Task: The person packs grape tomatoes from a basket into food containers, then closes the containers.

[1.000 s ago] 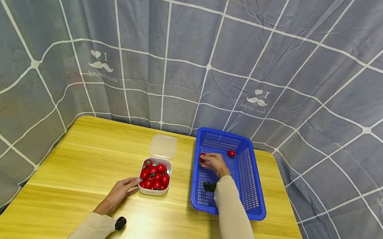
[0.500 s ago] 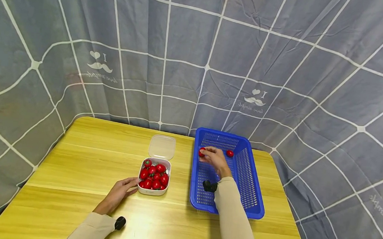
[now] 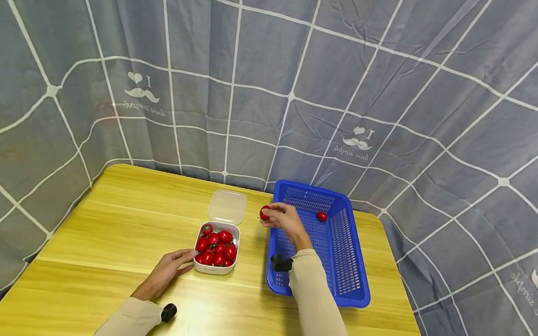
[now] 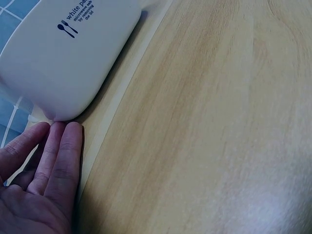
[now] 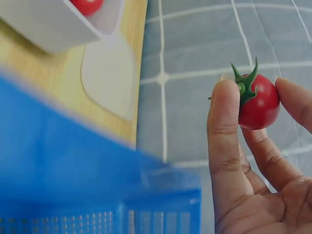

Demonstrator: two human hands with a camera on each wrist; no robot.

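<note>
In the head view my right hand (image 3: 287,224) pinches a red cherry tomato (image 3: 264,213) over the left rim of the blue plastic basket (image 3: 356,296). The right wrist view shows this tomato with its green calyx (image 5: 248,87) between thumb and fingers. Another cherry tomato (image 3: 321,216) lies in the basket toward the back. Left of the basket stands a small white food container (image 3: 214,270), filled with several cherry tomatoes (image 3: 214,239). Against its left side, my left hand (image 3: 164,275) rests with straight fingertips (image 4: 72,134) touching the wall.
Behind the white container a translucent lid (image 3: 227,207) lies flat on the yellow wooden table (image 3: 118,219). A grey checked curtain (image 3: 254,109) hangs along the table's back and sides.
My right hand has lifted a cherry tomato from inside the basket and carried it left, past the basket's rim. The left hand stays at the container.
</note>
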